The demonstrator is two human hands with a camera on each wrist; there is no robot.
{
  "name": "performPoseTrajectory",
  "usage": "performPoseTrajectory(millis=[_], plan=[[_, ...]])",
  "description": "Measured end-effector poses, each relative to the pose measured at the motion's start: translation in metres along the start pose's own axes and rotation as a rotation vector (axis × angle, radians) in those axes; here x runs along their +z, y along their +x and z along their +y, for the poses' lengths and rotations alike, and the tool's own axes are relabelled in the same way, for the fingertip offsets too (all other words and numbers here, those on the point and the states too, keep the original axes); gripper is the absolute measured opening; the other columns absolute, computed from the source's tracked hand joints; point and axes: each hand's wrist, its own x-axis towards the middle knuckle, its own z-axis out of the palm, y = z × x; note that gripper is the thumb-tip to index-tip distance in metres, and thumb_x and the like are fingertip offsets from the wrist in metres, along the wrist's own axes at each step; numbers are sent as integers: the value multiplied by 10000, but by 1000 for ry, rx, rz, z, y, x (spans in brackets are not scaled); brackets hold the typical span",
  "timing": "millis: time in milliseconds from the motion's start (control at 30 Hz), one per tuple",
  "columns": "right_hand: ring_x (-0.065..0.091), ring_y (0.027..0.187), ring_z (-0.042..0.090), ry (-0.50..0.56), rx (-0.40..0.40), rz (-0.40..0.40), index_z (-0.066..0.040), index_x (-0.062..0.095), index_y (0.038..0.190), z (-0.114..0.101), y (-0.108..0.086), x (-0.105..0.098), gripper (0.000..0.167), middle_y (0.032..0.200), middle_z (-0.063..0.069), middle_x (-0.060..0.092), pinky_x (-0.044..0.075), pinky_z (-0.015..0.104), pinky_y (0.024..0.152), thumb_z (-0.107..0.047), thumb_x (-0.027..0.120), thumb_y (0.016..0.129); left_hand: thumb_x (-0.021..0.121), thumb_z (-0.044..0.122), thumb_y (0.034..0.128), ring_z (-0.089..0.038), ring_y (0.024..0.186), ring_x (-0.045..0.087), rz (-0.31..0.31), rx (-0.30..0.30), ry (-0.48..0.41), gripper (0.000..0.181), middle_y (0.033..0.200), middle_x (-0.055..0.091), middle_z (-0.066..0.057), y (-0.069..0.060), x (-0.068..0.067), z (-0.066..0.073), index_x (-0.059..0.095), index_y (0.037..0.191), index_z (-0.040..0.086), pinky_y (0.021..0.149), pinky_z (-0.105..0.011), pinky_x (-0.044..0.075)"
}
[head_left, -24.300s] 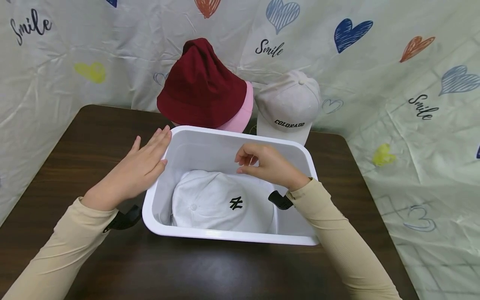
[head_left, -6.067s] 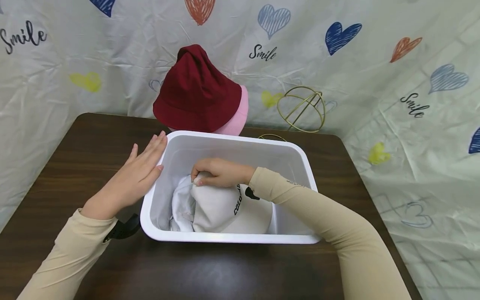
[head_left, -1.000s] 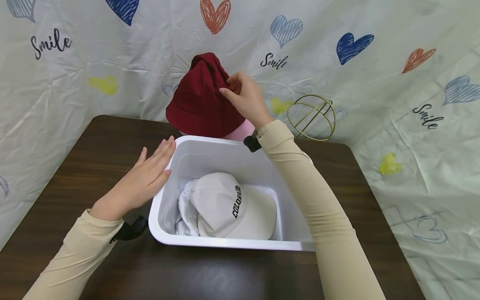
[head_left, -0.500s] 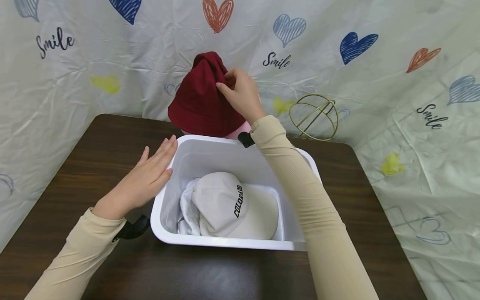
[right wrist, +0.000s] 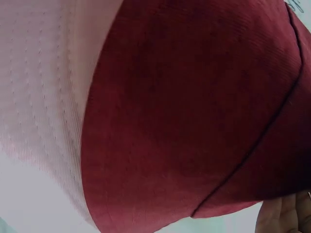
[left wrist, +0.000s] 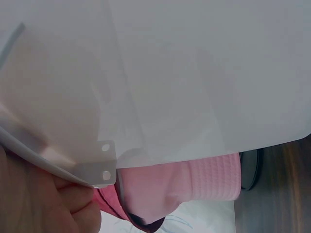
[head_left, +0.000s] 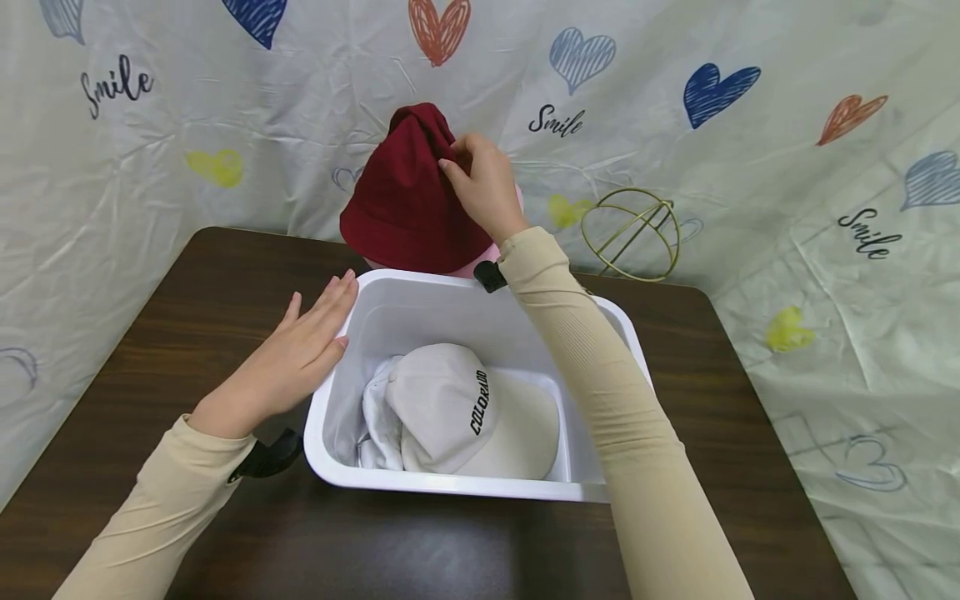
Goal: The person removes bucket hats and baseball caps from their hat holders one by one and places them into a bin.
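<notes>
A dark red bucket hat (head_left: 408, 200) sits over a pink hat (head_left: 480, 262) behind the white bin. My right hand (head_left: 486, 185) pinches the red hat's crown on its right side; in the right wrist view the red fabric (right wrist: 194, 107) fills most of the picture, with the pink brim (right wrist: 43, 87) beside it. My left hand (head_left: 288, 360) lies with straight fingers against the left rim of the white bin (head_left: 324, 454). Inside the bin, a beige cap (head_left: 442, 408) lettered COLORADO lies partly over a white cap (head_left: 382, 417).
A gold wire hat stand (head_left: 637, 225) stands bare at the back right of the dark wooden table (head_left: 450, 554). Behind the table hangs a white cloth (head_left: 300, 92) printed with hearts and "Smile". My right forearm crosses over the bin's right part.
The beige cap has gone from the wire stand into the bin, over the white cap. My right hand has moved from the bin to the red hat; the left has kept its place.
</notes>
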Motion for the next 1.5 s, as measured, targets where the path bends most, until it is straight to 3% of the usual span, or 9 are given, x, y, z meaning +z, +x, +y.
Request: performPoseTrajectory(millis=[233, 600, 833, 1067, 1200, 1367, 1500], plan=[[526, 888, 176, 50, 15, 101, 12, 606, 1009, 0, -1, -1, 188, 961, 108, 615, 395, 223, 781, -163, 577, 947, 414, 173, 988, -295, 1434, 61, -4, -2, 7, 636, 1571, 68, -127, 1, 1, 1, 78, 1510, 35, 1087, -598, -6], [555, 877, 133, 313, 0, 287, 22, 580, 1034, 0, 0, -4, 174, 977, 99, 605, 431, 168, 735, -131, 553, 956, 409, 172, 989, -303, 1433, 58, -6, 0, 4, 626, 1570, 70, -140, 2, 1, 2, 90, 1508, 25, 1086, -598, -13], [538, 861, 127, 459, -85, 378, 58, 557, 1028, -2, 1, -14, 158, 940, 93, 580, 409, 184, 753, -80, 544, 954, 401, 170, 993, -300, 1433, 65, -1, 4, 14, 612, 1570, 74, -139, 1, 0, 2, 103, 1504, 13, 1081, -610, 9], [533, 891, 164, 626, -85, 373, 64, 551, 993, -12, -14, -40, 86, 915, 44, 554, 415, 214, 810, 3, 514, 946, 401, 170, 995, -298, 1433, 58, -2, 3, 6, 613, 1570, 67, -138, 0, 0, 2, 97, 1505, 17, 1087, -596, -9], [530, 879, 155, 656, -71, 309, 27, 551, 976, 2, -22, -49, 64, 910, 28, 551, 412, 230, 793, -11, 504, 954, 397, 174, 997, -292, 1434, 49, -6, 0, 7, 616, 1569, 63, -139, 0, 1, 1, 85, 1507, 22, 1090, -588, -22], [537, 905, 147, 670, 35, 260, -42, 537, 996, 34, -22, -48, 66, 949, 35, 569, 415, 235, 777, -7, 499, 954, 391, 178, 999, -292, 1434, 50, -6, -3, 7, 613, 1570, 62, -134, 0, 1, -1, 83, 1508, 27, 1089, -591, -17], [535, 924, 152, 649, 152, 221, -44, 511, 1088, 37, -24, -50, 157, 977, 52, 563, 426, 252, 787, 22, 446, 962, 388, 178, 1000, -294, 1434, 50, -8, -6, 4, 611, 1570, 59, -135, 0, 1, -1, 83, 1507, 24, 1088, -592, -18]])
